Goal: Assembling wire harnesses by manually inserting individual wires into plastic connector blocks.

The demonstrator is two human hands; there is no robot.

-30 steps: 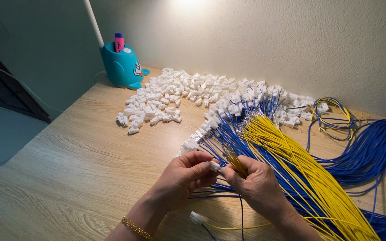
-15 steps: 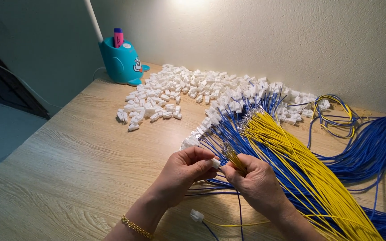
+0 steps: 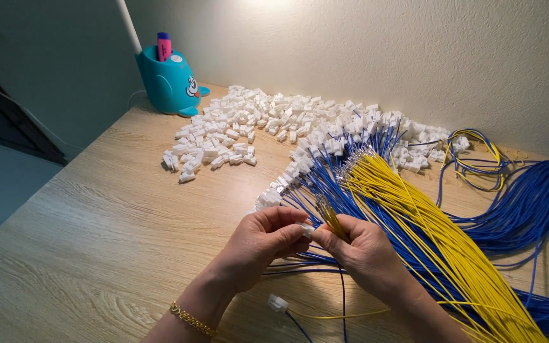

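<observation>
While both hands meet low at the centre of the head view, the scene reads so:
Left hand (image 3: 263,240): fingers curled, thumb and fingertips pinched on a small white connector (image 3: 305,230) — wrist carries a gold bracelet (image 3: 192,319).
Right hand (image 3: 365,251): closed around a few yellow wires (image 3: 333,219), their tips just beside the connector.
Table (image 3: 96,241): light wood grain, carrying a white connector pile (image 3: 274,124), a fan of blue and yellow wire bundle (image 3: 440,241), and one finished plug (image 3: 277,303) near the wrists.
Room: pale wall, teal pen holder (image 3: 168,82) at the back — lit from above.
</observation>
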